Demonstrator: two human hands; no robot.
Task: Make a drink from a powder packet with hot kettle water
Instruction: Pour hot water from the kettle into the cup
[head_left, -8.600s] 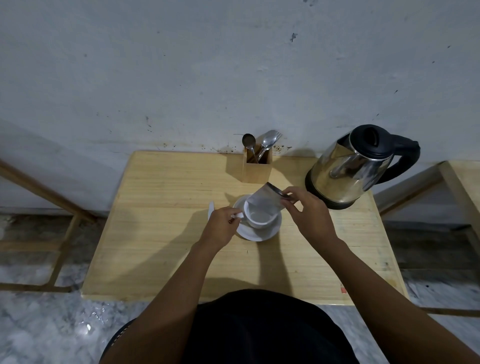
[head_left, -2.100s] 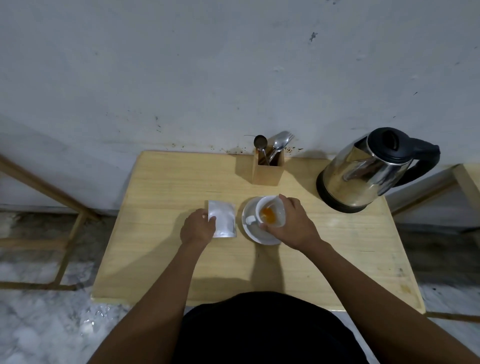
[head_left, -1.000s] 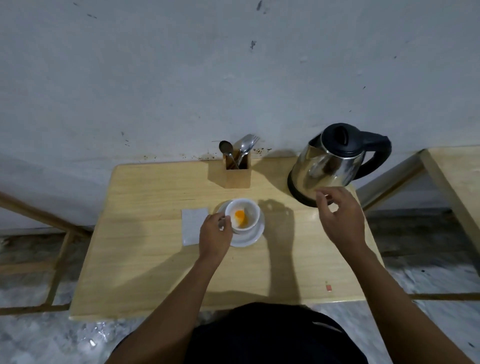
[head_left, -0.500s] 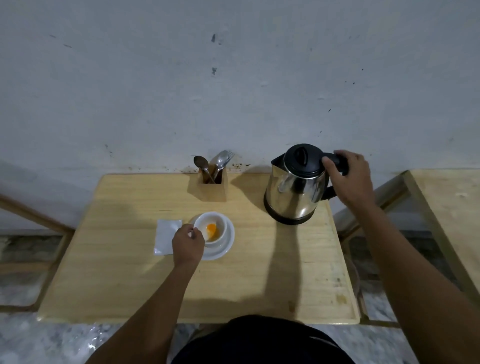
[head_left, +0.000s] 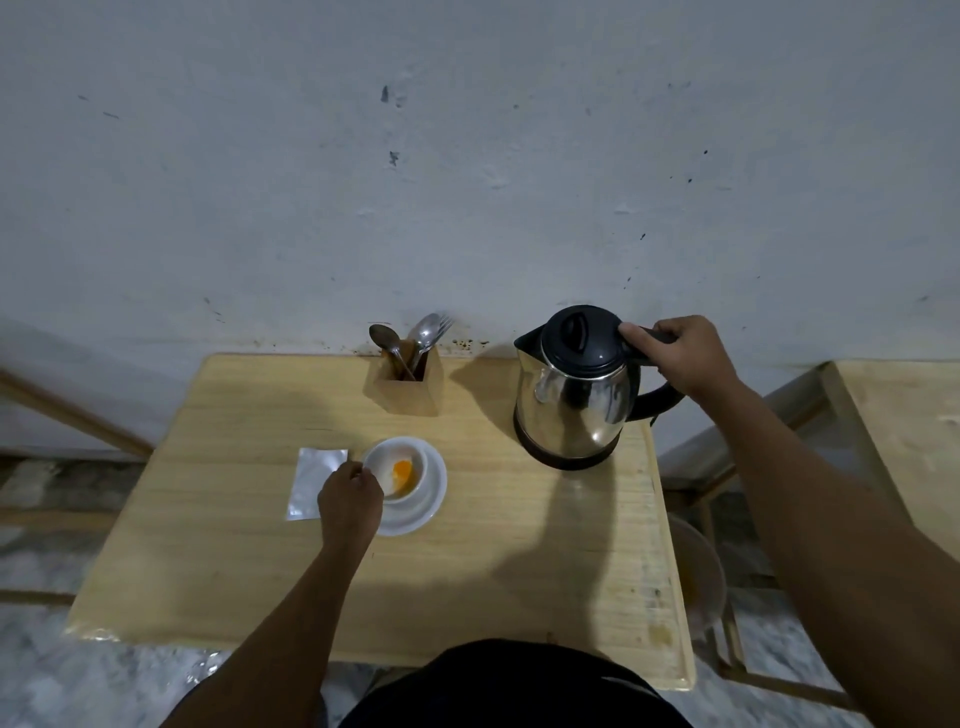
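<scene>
A white cup (head_left: 397, 467) holding orange powder stands on a white saucer (head_left: 431, 499) on the wooden table (head_left: 493, 545). My left hand (head_left: 349, 506) is closed at the cup's left side, on its handle. The silver powder packet (head_left: 314, 482) lies flat just left of the cup. A steel kettle (head_left: 576, 400) with a black lid stands upright at the table's back right. My right hand (head_left: 680, 353) is wrapped around the kettle's black handle, thumb near the lid.
A wooden holder (head_left: 408, 384) with spoons and a fork stands against the wall behind the cup. A second wooden table (head_left: 904, 441) is at the right. A round bowl-like object (head_left: 698, 577) sits low between the tables. Stone floor lies below.
My right hand went from the cup to the kettle and closed on its handle. The kettle now sits more upright. My left hand stays at the cup, beside the laid-down packet.
</scene>
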